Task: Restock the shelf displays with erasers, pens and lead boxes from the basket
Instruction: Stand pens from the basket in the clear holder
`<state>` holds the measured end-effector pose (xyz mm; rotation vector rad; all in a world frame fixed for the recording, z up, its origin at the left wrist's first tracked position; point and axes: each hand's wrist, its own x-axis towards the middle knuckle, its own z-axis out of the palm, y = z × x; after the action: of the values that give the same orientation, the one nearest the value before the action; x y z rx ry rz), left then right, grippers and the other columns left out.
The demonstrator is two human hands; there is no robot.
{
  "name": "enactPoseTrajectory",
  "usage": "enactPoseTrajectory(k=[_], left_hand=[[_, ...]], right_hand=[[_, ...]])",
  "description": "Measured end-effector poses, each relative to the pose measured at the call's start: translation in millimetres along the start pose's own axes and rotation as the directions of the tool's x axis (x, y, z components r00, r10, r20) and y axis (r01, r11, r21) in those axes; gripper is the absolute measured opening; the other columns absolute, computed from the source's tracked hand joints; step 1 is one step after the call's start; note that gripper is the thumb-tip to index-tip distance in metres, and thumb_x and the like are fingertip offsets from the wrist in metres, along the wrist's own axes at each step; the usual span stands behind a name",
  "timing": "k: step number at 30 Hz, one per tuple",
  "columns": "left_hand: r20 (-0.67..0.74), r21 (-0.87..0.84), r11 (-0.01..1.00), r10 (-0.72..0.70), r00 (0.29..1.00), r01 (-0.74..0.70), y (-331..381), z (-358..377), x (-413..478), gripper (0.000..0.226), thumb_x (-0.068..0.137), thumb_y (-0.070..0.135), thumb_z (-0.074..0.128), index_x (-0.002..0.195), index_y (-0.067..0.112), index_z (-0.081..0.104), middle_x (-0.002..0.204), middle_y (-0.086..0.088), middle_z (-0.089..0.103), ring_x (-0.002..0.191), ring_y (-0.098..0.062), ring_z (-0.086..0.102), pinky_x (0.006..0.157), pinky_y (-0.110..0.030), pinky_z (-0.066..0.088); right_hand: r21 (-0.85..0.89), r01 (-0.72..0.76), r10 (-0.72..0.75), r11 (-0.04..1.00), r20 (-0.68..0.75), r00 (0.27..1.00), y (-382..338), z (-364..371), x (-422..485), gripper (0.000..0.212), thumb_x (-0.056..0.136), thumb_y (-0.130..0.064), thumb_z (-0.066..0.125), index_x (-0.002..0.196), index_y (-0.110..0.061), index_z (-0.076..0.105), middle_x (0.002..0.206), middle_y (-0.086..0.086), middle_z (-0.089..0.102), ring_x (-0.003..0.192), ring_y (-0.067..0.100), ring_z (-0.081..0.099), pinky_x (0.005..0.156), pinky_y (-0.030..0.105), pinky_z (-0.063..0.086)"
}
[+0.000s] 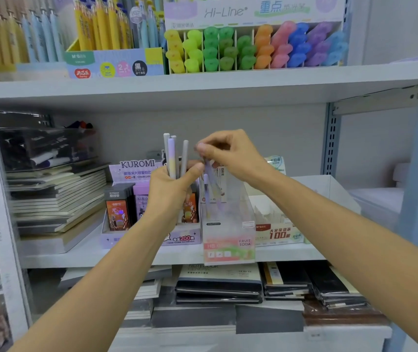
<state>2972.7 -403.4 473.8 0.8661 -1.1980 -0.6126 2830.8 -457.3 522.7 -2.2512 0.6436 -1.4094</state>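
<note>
My left hand (pixel 171 191) grips a small bunch of pastel pens (pixel 173 156) upright in front of the middle shelf. My right hand (pixel 228 154) pinches the top of one more pen (pixel 209 179), blurred, which hangs tip-down over a clear display box labelled Fruit Soda (pixel 229 232). That box stands at the shelf's front edge and holds a few pens. To its left a purple Kuromi display (pixel 136 168) holds lead boxes (pixel 117 212). The basket is out of view.
A green and white lead display (pixel 279 232) stands right of the clear box. Notebooks (pixel 58 199) are stacked at the left, more notebooks (pixel 220 285) fill the shelf below. The upper shelf carries highlighters (pixel 253 47) and yellow and blue pens (pixel 101 29).
</note>
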Motion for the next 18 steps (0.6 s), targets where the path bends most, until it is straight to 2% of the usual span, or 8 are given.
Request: enactPoseTrajectory(k=[2,4,6,9,14,18], left_hand=[[0.013,-0.017,0.998,-0.06,0.998,0.06,-4.0,-7.2,1.5,0.02,0.091,0.026,0.066,0.084,0.008,0.062,0.048,0.006,0.044,0.038,-0.009,0.033,0.037,-0.018,0.031],[0.037,-0.06,0.988,-0.142,0.989,0.144,-10.3,-12.0,0.6,0.017,0.093,0.023,0.06,0.095,0.006,0.063,0.054,0.003,0.041,0.04,-0.011,0.029,0.038,-0.02,0.027],[0.091,-0.082,0.975,-0.2,0.976,0.207,-17.0,-13.2,-1.7,0.019,0.094,0.017,0.047,0.095,0.006,0.063,0.057,0.002,0.038,0.042,-0.012,0.027,0.041,-0.023,0.023],[0.141,-0.064,0.978,-0.19,0.972,0.2,-25.8,-14.3,-2.6,0.025,0.095,0.013,0.038,0.092,0.009,0.062,0.058,0.001,0.039,0.041,-0.012,0.03,0.041,-0.022,0.025],[0.26,0.014,0.989,-0.148,0.954,0.149,-37.5,-22.0,-6.3,0.021,0.1,0.024,0.051,0.103,0.016,0.07,0.065,0.0,0.061,0.044,-0.01,0.042,0.045,-0.019,0.036],[0.265,0.013,0.993,-0.113,0.958,0.113,-41.5,-19.6,-8.8,0.021,0.099,0.024,0.052,0.109,0.014,0.068,0.071,-0.002,0.066,0.045,-0.01,0.039,0.046,-0.019,0.035]], right_hand=[[0.07,-0.031,0.041,0.997,-0.155,0.987,8.9,-10.6,1.7,0.009,0.091,-0.011,0.064,0.097,-0.007,0.07,0.078,0.002,0.068,0.069,0.01,0.067,0.064,0.024,0.057],[0.076,-0.098,0.112,0.992,-0.226,0.968,21.5,-18.6,0.1,0.008,0.091,-0.008,0.064,0.096,-0.004,0.069,0.08,0.009,0.068,0.074,0.019,0.069,0.068,0.029,0.06],[-0.027,-0.177,0.168,0.984,-0.193,0.967,36.3,-15.4,-5.0,0.008,0.091,-0.01,0.065,0.096,-0.005,0.069,0.085,0.012,0.069,0.078,0.024,0.071,0.072,0.031,0.061],[-0.196,-0.207,0.181,0.958,-0.143,0.973,50.6,-1.1,-11.7,0.012,0.092,-0.012,0.065,0.098,-0.004,0.07,0.085,0.011,0.07,0.077,0.021,0.071,0.073,0.031,0.061],[-0.189,-0.161,0.138,0.969,-0.13,0.982,53.0,-7.3,-6.0,0.008,0.092,-0.011,0.064,0.094,-0.005,0.069,0.081,0.012,0.07,0.072,0.016,0.072,0.067,0.022,0.059],[-0.184,-0.166,0.149,0.969,-0.103,0.983,56.4,-5.3,-7.0,0.008,0.092,-0.011,0.064,0.095,-0.004,0.069,0.081,0.01,0.069,0.074,0.018,0.072,0.069,0.025,0.06]])
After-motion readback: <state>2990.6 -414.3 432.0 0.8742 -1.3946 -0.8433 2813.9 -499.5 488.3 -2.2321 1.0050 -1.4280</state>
